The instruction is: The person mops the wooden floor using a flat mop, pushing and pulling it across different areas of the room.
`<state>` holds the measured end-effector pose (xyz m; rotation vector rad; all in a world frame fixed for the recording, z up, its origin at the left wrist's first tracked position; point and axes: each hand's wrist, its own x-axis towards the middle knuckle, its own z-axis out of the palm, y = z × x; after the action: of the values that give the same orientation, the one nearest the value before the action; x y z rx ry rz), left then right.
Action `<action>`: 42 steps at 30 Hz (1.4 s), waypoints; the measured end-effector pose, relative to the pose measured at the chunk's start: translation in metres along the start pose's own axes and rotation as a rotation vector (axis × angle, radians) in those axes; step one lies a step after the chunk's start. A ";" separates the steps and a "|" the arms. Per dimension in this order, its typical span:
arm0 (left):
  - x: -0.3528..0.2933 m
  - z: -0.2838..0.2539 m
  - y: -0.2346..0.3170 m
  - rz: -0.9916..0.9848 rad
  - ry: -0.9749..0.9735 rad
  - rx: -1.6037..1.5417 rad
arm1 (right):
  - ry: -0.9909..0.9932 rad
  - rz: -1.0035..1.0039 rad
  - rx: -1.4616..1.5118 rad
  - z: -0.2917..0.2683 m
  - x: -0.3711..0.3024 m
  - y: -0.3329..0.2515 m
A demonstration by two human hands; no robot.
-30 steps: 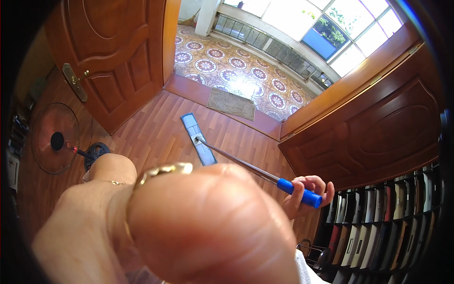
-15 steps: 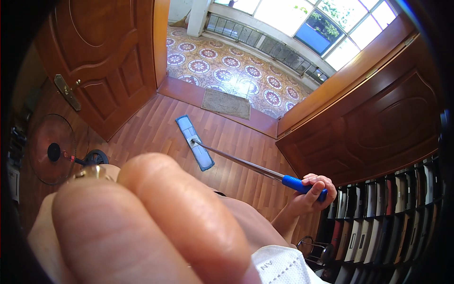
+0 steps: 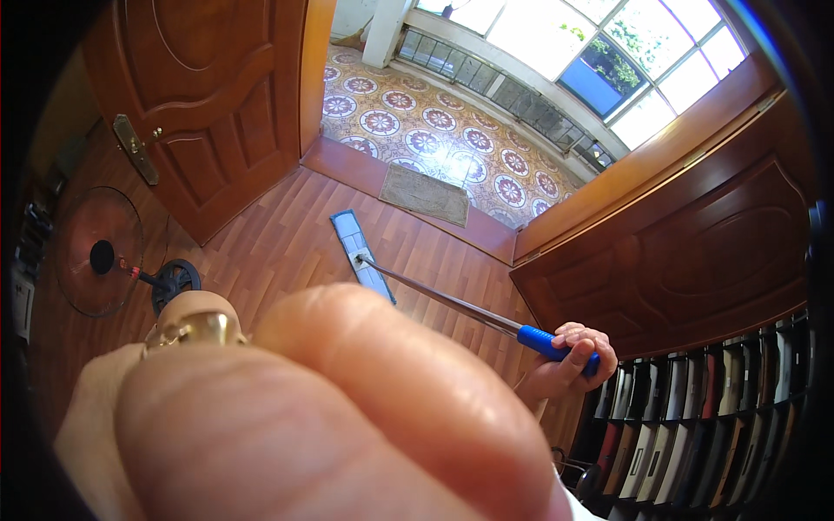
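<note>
My right hand (image 3: 569,356) is wrapped round the blue grip (image 3: 537,339) of a flat mop. Its metal pole (image 3: 443,302) slants down leftward to a long light-blue mop head (image 3: 354,245) lying on the wood floor, its near end partly behind my other hand. My left hand (image 3: 339,408) is raised very close to the camera and fills the lower middle. Its fingers are bent and pressed together, with a gold ring (image 3: 204,330) on one; the fingertips and anything they hold are hidden.
A brown door (image 3: 208,113) stands open at left, another door leaf (image 3: 678,234) at right. Between them, a doormat (image 3: 424,194) lies at the threshold before a patterned tile floor (image 3: 434,122). A fan (image 3: 102,257) stands at left; a filled black rack (image 3: 686,417) is at lower right.
My left hand has shifted right and covers more of the view, including the mop head's near end. The right hand keeps its hold on the grip. The room has shifted slightly in view.
</note>
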<state>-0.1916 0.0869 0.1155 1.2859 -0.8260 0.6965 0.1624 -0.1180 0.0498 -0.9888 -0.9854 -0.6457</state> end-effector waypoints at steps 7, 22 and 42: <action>0.105 0.009 -0.061 0.046 0.050 0.080 | -0.039 0.016 0.085 0.012 -0.004 -0.001; 0.063 0.027 -0.063 0.115 0.060 0.016 | -0.034 0.032 -0.055 -0.005 -0.006 -0.013; -0.031 -0.053 -0.374 -0.694 -0.558 0.848 | -0.487 0.166 0.026 -0.016 -0.011 -0.054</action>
<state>0.1094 0.0801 -0.1148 2.4441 -0.4341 0.0817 0.1200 -0.1555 0.0573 -1.2200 -1.3145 -0.2533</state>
